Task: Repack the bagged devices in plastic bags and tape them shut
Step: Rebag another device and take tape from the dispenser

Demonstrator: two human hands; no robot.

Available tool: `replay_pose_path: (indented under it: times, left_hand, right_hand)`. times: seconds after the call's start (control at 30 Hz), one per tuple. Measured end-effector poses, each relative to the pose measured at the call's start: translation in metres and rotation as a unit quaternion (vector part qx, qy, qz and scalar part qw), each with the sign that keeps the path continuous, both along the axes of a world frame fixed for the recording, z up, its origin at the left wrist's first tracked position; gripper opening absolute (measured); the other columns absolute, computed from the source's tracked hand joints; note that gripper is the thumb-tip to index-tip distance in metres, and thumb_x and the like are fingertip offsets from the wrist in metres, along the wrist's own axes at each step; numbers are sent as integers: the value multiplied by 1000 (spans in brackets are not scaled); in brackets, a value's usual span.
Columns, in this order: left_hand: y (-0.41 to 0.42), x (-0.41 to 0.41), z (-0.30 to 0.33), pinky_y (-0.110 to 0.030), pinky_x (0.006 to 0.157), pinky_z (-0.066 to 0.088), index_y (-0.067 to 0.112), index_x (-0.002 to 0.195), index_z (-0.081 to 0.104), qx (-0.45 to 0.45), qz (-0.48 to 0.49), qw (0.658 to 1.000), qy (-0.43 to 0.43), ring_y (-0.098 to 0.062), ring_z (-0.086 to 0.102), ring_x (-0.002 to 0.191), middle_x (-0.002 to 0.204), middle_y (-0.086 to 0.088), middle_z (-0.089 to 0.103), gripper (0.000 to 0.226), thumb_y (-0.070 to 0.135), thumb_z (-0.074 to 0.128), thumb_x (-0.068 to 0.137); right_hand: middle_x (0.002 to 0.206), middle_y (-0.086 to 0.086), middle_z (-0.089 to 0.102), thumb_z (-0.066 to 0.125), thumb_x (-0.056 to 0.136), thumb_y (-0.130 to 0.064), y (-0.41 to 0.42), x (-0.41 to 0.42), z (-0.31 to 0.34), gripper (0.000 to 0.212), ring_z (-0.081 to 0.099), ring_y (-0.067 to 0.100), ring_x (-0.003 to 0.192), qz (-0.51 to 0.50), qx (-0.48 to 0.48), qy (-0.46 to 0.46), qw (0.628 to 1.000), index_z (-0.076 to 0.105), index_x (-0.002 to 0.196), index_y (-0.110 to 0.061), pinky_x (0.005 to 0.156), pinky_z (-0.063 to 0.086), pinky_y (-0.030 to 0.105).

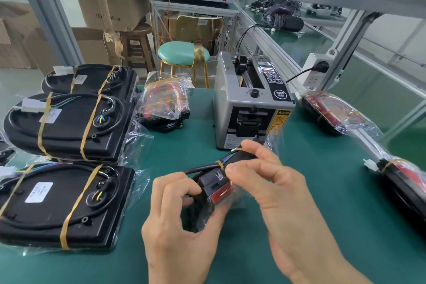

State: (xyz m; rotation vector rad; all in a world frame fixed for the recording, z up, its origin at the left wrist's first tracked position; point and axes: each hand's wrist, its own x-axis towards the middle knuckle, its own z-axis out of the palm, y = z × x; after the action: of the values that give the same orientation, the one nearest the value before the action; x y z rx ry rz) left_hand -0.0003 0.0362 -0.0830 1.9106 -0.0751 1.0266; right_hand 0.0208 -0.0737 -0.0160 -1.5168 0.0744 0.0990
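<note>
Head view: both hands, left hand (182, 219) and right hand (274, 182), are gripping the bagged device (216, 188), fingers curled around it; rigid body, slippery film, so holding the body is safest.

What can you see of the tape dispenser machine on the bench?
The tape dispenser is a boxy grey metal-looking unit standing upright on the green bench mat, just beyond the held device. Its top carries a black panel with buttons, a round label and a black knob; black rollers sit in a slot toward the back. The front has a dark outlet opening and a yellow caution sticker beside it. Neither hand touches it; clear bag film overlaps its lower front corner in this view. No tape is visibly sticking out.
</note>
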Motion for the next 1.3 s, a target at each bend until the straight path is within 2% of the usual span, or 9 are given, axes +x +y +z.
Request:
replay_pose_path:
  times: [0.1, 0.2, 0.47, 0.77, 0.87, 1.03, 1.17, 1.3]
  left_hand:
    - [0, 0, 2, -22, 59, 49, 20, 87, 51, -8, -6, 1000, -2, -3, 51, 83, 89, -2, 54, 36, 31, 78, 67]
    - [0, -1, 4, -21, 58, 48, 20, 87, 50, -12, -7, 1000, 0, -4, 51, 80, 90, -1, 53, 34, 34, 75, 68]
    - [-1, -1, 5, -24, 56, 48, 21, 86, 49, -14, -2, 1000, -5, -6, 51, 78, 87, -3, 53, 33, 32, 75, 68]
    - [0, 0, 1, -26, 54, 48, 20, 91, 55, 30, 13, 999, -17, -1, 50, 82, 90, -7, 51, 30, 30, 75, 70]
    - [-1, 0, 1, -22, 57, 48, 22, 93, 58, 42, 22, 999, -26, -3, 51, 76, 94, -4, 48, 27, 30, 74, 73]
    - [-2, 0, 3, -25, 52, 47, 21, 93, 55, 38, 38, 998, -31, 0, 51, 81, 96, 0, 48, 30, 31, 74, 73]
    - [-1, -1, 1, -22, 55, 45, 29, 92, 60, 65, 41, 997, -23, -6, 53, 68, 94, -3, 49, 20, 32, 72, 77]
    - [0, -1, -3, -18, 57, 44, 30, 89, 62, 77, 46, 996, -22, -11, 54, 68, 92, -4, 51, 15, 32, 73, 78]
  right_hand:
    - [124, -31, 52, 75, 65, -25, 1, -3, -1, 8, 40, -16, 123, 8, -35, -8, 999, 77, 64, -17, 107, 31, 30]
    - [126, -33, 49, 76, 65, -26, 2, -4, -2, 5, 37, -13, 126, 4, -65, -15, 998, 77, 63, -21, 114, 26, 36]
    - [125, -37, 46, 77, 67, -30, 3, -4, -4, 6, 28, -9, 135, 16, -103, -23, 994, 77, 63, -26, 116, 21, 42]
    - [119, -41, 47, 76, 66, -29, 2, -3, -7, 7, 27, -15, 131, 18, -126, -35, 991, 76, 60, -32, 117, 21, 37]
    - [115, -43, 47, 76, 68, -25, 1, -2, -7, 15, 27, -14, 131, 15, -142, -50, 989, 74, 56, -34, 117, 21, 35]
    - [111, -45, 48, 75, 64, -25, 2, -1, -8, 13, 30, -11, 131, 9, -157, -56, 986, 73, 54, -33, 116, 21, 34]
    - [113, -43, 47, 75, 64, -26, 2, 0, -8, 12, 30, -13, 130, 2, -174, -60, 983, 74, 56, -36, 116, 22, 31]
    - [113, -43, 45, 75, 63, -29, 3, 0, -10, 11, 32, -16, 125, 3, -208, -65, 976, 73, 58, -38, 112, 24, 29]
